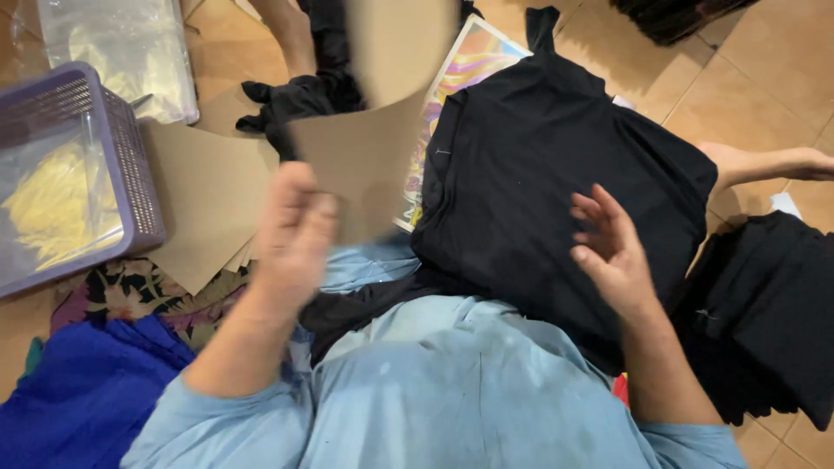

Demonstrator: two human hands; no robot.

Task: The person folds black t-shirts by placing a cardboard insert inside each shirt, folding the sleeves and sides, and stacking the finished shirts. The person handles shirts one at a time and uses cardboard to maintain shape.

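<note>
The flat brown cardboard sheet (369,152) is pinched at its near edge by the left hand (291,234), raised left of the black folded garment (539,174) on the lap. The right hand (612,252) hovers open over the cloth. Held by one corner, the sheet could sag and rumple the fold

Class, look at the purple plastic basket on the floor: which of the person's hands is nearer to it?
Left. The left hand, gripping a brown cardboard sheet, is just right of the purple basket. The right hand hovers over the black garment, much farther away.
</note>
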